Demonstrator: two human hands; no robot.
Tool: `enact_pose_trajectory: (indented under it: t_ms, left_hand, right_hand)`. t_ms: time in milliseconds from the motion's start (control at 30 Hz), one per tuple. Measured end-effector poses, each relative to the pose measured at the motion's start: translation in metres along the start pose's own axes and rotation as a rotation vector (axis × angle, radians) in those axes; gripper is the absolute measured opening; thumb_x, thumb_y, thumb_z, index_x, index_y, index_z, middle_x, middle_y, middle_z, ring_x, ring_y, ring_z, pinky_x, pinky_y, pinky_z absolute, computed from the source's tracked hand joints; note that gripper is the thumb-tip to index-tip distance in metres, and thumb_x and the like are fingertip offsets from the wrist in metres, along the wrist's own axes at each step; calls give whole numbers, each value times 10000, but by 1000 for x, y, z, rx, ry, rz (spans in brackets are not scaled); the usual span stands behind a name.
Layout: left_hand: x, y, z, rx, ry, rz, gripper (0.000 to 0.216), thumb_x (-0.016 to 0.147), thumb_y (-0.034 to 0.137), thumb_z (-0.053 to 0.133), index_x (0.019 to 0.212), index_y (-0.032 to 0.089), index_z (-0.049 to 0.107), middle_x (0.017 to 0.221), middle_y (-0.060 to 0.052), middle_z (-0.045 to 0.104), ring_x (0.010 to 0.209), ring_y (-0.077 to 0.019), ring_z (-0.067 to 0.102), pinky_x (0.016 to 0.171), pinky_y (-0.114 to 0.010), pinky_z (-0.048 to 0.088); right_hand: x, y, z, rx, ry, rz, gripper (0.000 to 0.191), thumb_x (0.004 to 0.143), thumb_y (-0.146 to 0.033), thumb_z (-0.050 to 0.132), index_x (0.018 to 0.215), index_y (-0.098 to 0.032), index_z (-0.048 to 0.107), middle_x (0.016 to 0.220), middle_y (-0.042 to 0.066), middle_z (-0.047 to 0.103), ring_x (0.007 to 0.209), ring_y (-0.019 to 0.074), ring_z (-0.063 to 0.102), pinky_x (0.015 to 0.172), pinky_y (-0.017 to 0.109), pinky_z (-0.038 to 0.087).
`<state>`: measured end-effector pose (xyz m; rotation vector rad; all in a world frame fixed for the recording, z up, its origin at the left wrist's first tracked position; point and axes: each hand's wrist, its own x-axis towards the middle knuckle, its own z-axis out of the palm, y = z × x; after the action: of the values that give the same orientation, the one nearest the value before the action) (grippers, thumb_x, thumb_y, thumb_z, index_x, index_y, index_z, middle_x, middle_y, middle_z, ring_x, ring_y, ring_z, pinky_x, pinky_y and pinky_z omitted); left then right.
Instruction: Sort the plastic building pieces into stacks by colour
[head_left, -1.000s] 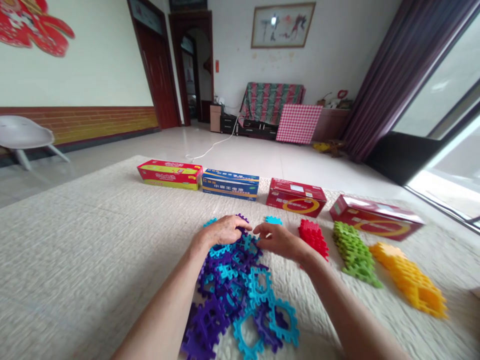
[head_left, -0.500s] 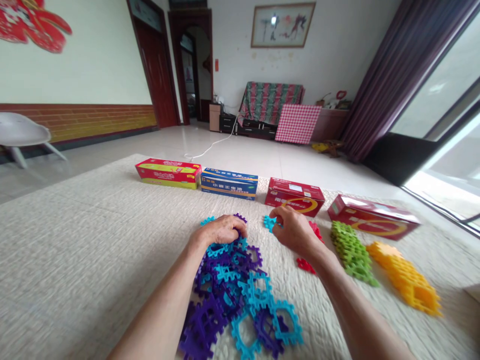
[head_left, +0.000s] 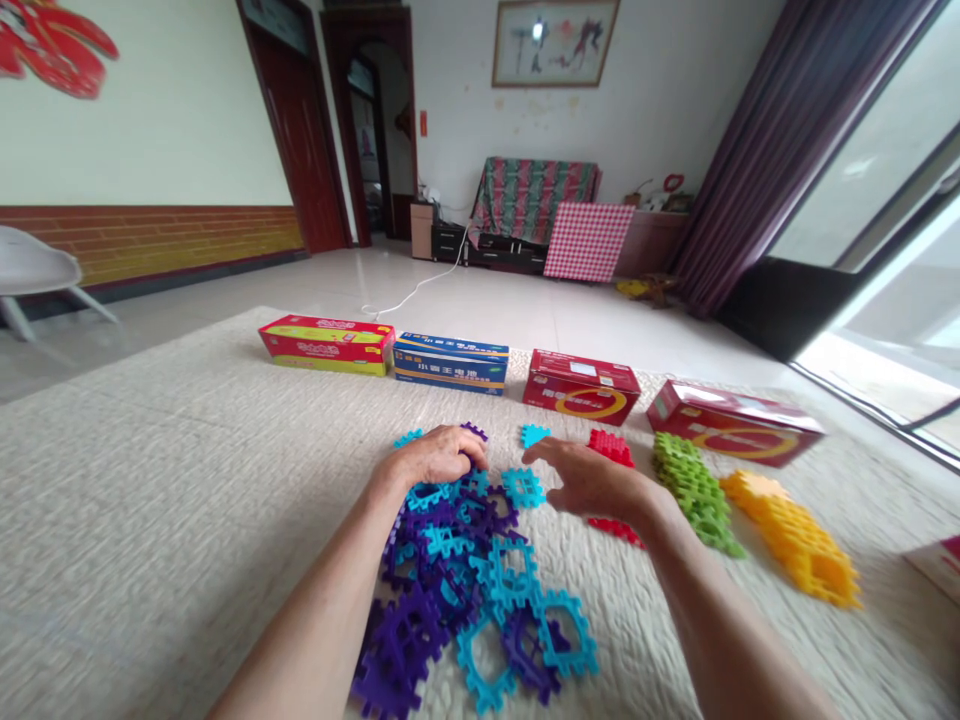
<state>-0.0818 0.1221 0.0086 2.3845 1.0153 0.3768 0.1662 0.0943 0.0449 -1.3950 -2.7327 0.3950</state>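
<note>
A heap of purple and cyan interlocking tiles [head_left: 465, 575] lies on the cream rug in front of me. My left hand [head_left: 433, 458] rests curled on the far end of the heap, fingers closed over tiles. My right hand [head_left: 592, 482] hovers just right of the heap with fingers apart and nothing in it, next to a loose cyan tile [head_left: 523, 487]. Another single cyan tile [head_left: 535, 435] lies farther away. A red tile stack [head_left: 613, 450] sits partly behind my right hand.
Green tiles [head_left: 694, 490] and yellow tiles [head_left: 799, 540] lie in rows to the right. Several boxes stand in a line across the rug: red-yellow [head_left: 328, 344], blue [head_left: 451, 363], red [head_left: 582, 386], red [head_left: 733, 422]. A white chair [head_left: 34, 275] stands far left.
My right hand set a cyan tile down beyond the heap, then drew back toward the heap with fingers apart. My left hand stayed on the pile.
</note>
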Motion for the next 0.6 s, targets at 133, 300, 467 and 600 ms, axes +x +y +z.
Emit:
enact_pose_trajectory:
  t_ms: [133, 300, 467, 600]
  left_hand:
    - [0, 0, 1, 12, 5, 12, 456, 647, 17, 407, 856, 228, 752, 1020, 17, 717, 1066, -146, 601, 1011, -244, 403]
    - [0, -1, 1, 2, 19, 24, 453, 637, 33, 405, 849, 227, 755, 1025, 15, 723, 1063, -155, 609, 1005, -263, 421]
    - [0, 0, 0, 3, 12, -5, 461, 635, 41, 414, 865, 244, 758, 1054, 25, 725, 1074, -147, 608, 1013, -255, 420]
    - [0, 1, 0, -5, 14, -32, 471, 626, 36, 412, 861, 246, 762, 1108, 24, 709, 1115, -154, 595, 1030, -268, 407]
  right_hand:
    - [5, -16, 11, -19, -73, -66, 597, 630, -58, 587, 1198, -239, 579, 1215, 66, 618, 1137, 243, 560, 933, 324, 453]
    - [9, -15, 17, -56, -41, -56, 480, 660, -56, 573, 1106, -229, 607, 1118, 85, 622, 1037, 235, 590, 843, 314, 466]
    - [24, 11, 7, -108, 135, 113, 492, 683, -146, 621, 1170, -195, 571, 1123, 113, 593, 990, 237, 587, 838, 330, 460]
    - [40, 28, 4, -126, 176, 188, 534, 701, -143, 609, 1231, -134, 545, 1176, 163, 578, 1042, 265, 561, 852, 367, 452]
